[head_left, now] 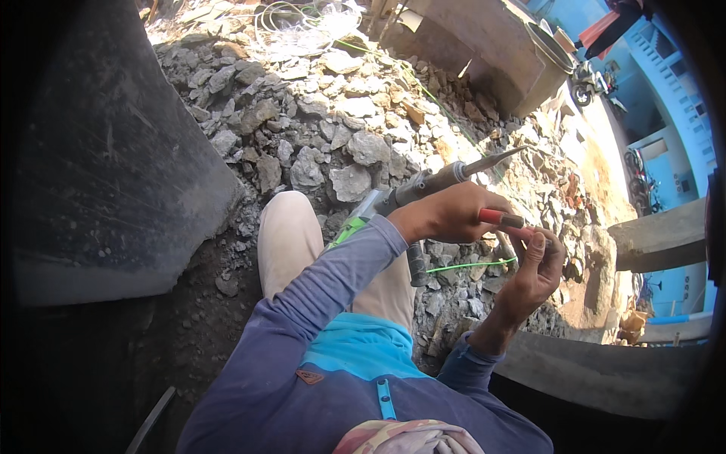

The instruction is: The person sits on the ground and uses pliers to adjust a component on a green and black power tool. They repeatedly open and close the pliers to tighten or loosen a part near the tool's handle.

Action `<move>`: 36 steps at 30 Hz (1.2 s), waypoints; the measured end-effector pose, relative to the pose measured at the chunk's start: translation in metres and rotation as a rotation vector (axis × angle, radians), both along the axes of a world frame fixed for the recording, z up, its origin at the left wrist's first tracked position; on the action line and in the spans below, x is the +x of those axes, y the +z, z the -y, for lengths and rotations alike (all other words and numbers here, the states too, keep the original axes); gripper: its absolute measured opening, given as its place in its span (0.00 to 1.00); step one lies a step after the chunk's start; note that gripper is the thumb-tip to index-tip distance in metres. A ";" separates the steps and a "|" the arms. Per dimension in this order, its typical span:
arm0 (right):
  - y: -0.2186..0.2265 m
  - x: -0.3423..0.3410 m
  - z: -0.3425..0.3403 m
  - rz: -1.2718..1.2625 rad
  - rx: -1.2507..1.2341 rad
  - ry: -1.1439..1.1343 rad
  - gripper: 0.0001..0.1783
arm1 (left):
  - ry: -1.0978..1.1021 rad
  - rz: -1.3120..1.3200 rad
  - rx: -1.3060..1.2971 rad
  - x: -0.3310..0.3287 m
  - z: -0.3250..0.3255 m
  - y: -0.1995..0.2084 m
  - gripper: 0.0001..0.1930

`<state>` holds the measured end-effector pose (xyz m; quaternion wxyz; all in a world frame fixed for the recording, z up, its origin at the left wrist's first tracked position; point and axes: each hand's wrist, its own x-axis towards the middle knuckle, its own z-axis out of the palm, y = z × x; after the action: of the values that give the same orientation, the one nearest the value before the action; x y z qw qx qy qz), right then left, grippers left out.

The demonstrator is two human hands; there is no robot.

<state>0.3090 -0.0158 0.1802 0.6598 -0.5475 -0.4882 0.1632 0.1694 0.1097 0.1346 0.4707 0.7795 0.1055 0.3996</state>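
scarf foremost, left hand grips red tool beside pinched right hand, its contents unclear.

Recorded red with a dark end on the handheld tool, grey and bright green on the power tool, vivid green on the thin strip. Noted purple-blue and bright cyan blocks on the shirt, beige on the trousers, pink and cream patterning on the cloth. Logged mottled grey and tan through the rubble, sky blue and white on the building.

Sunlit rubble ground, blue building beyond
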 end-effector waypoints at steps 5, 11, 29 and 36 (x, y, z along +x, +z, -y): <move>0.000 0.039 -0.024 -0.072 0.007 0.110 0.13 | 0.522 0.133 0.299 0.032 0.051 -0.007 0.35; 0.003 0.050 -0.036 -0.059 0.000 0.175 0.14 | 0.633 0.207 0.361 0.042 0.048 -0.006 0.36; -0.002 0.069 -0.078 -0.164 -0.028 0.309 0.15 | 0.725 0.104 0.367 0.051 0.031 -0.009 0.34; -0.003 0.078 -0.094 -0.200 -0.066 0.374 0.14 | 0.738 0.040 0.333 0.051 0.029 -0.005 0.37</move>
<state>0.3866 0.0785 0.1769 0.6449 -0.4495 -0.5078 0.3523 0.2203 0.0811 0.1299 0.1650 0.7469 0.3028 0.5685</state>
